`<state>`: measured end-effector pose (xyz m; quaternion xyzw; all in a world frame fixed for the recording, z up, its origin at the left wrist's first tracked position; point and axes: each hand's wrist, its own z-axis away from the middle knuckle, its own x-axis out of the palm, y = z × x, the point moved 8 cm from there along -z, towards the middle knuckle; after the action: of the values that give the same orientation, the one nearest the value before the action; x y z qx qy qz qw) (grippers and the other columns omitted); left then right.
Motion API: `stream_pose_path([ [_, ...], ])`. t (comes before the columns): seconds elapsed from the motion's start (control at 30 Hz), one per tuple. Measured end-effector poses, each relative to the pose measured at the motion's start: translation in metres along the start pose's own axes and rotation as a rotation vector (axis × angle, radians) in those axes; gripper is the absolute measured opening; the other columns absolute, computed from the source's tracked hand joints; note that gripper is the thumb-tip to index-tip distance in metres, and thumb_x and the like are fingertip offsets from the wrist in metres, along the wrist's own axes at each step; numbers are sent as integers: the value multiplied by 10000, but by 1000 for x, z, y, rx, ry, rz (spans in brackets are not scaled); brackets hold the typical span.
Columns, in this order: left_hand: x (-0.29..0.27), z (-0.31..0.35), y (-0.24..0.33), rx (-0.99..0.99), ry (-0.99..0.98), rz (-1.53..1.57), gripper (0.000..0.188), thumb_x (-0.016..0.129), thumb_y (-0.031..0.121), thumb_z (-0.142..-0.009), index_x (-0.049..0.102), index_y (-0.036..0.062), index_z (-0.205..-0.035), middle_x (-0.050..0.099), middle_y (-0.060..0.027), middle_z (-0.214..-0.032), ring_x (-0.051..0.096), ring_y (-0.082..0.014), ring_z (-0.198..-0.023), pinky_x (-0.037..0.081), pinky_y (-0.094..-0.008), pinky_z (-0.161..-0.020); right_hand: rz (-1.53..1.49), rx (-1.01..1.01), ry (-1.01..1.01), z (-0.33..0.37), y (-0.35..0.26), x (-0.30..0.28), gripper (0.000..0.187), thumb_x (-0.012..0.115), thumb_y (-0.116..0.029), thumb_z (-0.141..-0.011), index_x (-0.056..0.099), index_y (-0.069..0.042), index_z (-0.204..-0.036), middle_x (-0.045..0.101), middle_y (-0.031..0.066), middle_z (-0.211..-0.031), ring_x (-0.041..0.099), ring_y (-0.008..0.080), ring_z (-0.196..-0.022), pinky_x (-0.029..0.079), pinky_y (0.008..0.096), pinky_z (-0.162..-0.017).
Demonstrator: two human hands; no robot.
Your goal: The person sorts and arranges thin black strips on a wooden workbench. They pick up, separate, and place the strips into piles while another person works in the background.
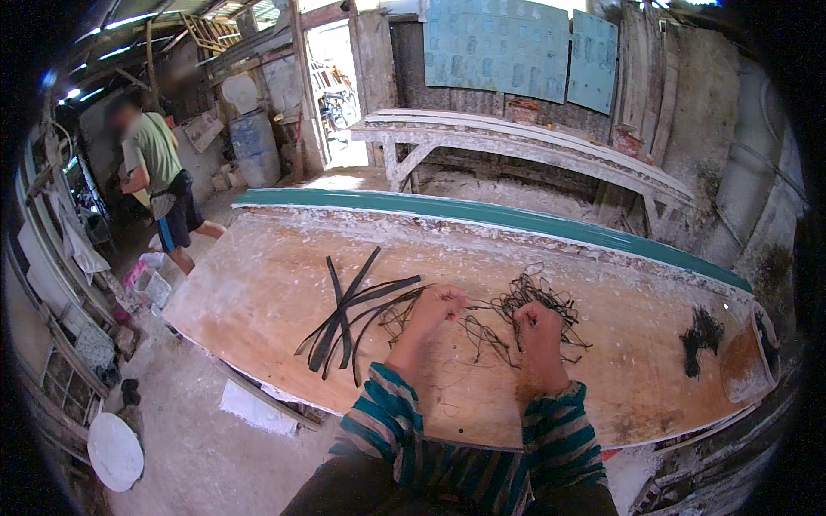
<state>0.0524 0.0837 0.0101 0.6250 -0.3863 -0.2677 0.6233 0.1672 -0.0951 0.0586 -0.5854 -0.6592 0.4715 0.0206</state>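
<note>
My left hand (434,311) is closed in a pinch on thin dark string above the wooden tabletop. A little to its right, my right hand (539,334) is closed too, at the edge of a loose tangle of dark string (551,297), with strands running between the two hands. Loops of string (484,337) hang or lie between my wrists; which of the two I cannot tell. Left of my left hand, several flat black strips (344,316) lie crossed over one another. Some thinner black strands reach from them toward that hand.
The wooden table (258,292) has a green board (482,215) along its far edge. A dark fibrous clump (701,337) and a dusty tipped container (747,365) sit at its right end. Beyond stands a long white bench (516,142). At the left is another person (159,163).
</note>
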Motion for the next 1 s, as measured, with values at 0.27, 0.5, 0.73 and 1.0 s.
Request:
stream_pose_path([
  [0.27,94,43,-16,-85,-740,-5,99,619,161,-810,613,79,-866,578,53,-760,495,-34,-611,385,-185,-526,-38,-183,36,-11,12,-6,58,608,16,-725,555,-6,-724,566,50,-654,526,143,-611,420,258,-590],
  [0.5,103,53,5,-51,-778,10,93,608,163,-815,616,70,-814,555,55,-720,442,-36,-559,363,-191,-501,-188,-171,-47,-10,27,-2,69,625,-22,-717,557,-17,-710,588,55,-681,555,155,-651,428,280,-633],
  [0.73,13,12,20,59,21,-277,132,596,159,-807,645,37,-821,588,12,-718,498,-67,-614,404,-240,-554,19,-142,71,-11,26,-9,66,636,-41,-713,577,-26,-686,589,62,-645,565,161,-625,430,282,-633],
  [1.0,-89,12,27,155,613,-642,179,636,196,-754,668,76,-883,641,-90,-820,609,-227,-786,461,-339,-717,53,-66,111,-6,18,-14,49,659,-65,-711,621,-37,-723,613,60,-664,576,169,-617,445,296,-622],
])
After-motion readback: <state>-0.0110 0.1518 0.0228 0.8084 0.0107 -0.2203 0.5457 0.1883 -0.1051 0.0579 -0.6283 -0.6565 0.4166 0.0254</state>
